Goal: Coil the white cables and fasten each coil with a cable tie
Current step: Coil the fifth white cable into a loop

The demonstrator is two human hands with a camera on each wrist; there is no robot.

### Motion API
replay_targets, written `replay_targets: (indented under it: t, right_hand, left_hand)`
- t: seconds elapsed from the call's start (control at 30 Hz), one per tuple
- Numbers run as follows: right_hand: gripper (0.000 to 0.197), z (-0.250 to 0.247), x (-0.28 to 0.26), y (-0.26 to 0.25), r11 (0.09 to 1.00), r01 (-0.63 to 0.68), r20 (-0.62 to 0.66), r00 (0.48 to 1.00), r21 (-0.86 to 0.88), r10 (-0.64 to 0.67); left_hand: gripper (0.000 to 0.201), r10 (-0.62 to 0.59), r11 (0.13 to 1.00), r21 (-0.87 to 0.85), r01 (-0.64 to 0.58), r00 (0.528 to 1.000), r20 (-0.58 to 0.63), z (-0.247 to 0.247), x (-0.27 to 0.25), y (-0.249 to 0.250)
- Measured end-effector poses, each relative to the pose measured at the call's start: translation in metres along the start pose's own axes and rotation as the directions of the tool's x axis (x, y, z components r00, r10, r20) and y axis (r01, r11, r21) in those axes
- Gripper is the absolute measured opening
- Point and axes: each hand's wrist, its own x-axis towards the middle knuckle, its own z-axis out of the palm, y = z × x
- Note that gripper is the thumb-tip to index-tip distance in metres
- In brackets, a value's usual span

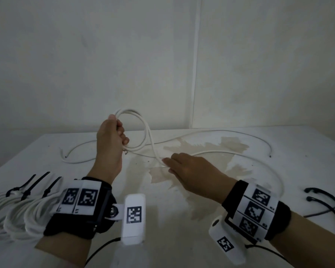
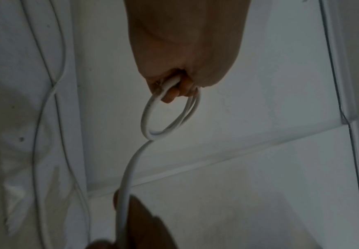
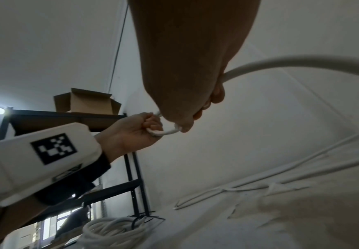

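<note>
My left hand [image 1: 120,132] is raised above the table and grips a small coil [image 1: 141,130] of white cable, two or three loops wide. One strand [image 1: 155,151] runs down from the coil to my right hand [image 1: 170,164], whose fingers curl round it just above the table. Beyond that hand the white cable [image 1: 240,151] trails in a wide arc over the right of the table. In the left wrist view the coil [image 2: 146,118] hangs from my fingers [image 2: 172,94]. In the right wrist view the cable [image 3: 302,62] enters my right hand [image 3: 208,101].
Three finished white coils [image 1: 17,211] fastened with black ties [image 1: 35,182] lie at the near left. Loose black cable ties [image 1: 321,200] lie at the near right. Another loose white cable [image 1: 75,161] lies at the back left. The white table [image 1: 182,238] has a stained patch; a wall stands behind.
</note>
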Motion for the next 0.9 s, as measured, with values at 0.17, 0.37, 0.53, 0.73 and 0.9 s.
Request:
replay_targets:
  t: [0.17, 0.37, 0.53, 0.73, 0.9]
  right_hand:
    - [0.026, -0.001, 0.007, -0.016, 0.999, 0.05, -0.007, 0.999, -0.003, -0.051]
    - [0.018, -0.012, 0.018, -0.018, 0.996, 0.088, -0.085, 0.992, -0.013, -0.089]
    - [0.018, -0.031, 0.02, -0.017, 0.986, -0.011, -0.218, 0.975, 0.168, 0.048]
    - [0.018, -0.047, 0.016, -0.008, 0.982, 0.043, -0.249, 0.969, 0.184, 0.004]
    - [0.023, -0.048, 0.01, -0.009, 0.982, 0.065, -0.213, 0.977, 0.176, -0.027]
  left_hand:
    - [0.032, 0.031, 0.991, 0.122, -0.045, 0.993, 0.113, 0.017, -0.02, -0.008]
    - [0.031, -0.012, 0.96, 0.27, -0.077, 0.951, 0.31, 0.027, -0.046, -0.023]
    - [0.031, -0.048, 0.925, 0.359, -0.128, 0.895, 0.443, 0.029, -0.058, -0.023]
    - [0.03, -0.017, 0.943, 0.317, -0.101, 0.937, 0.349, 0.03, -0.057, -0.018]
    - [0.032, 0.001, 0.955, 0.283, -0.091, 0.953, 0.304, 0.026, -0.047, -0.017]
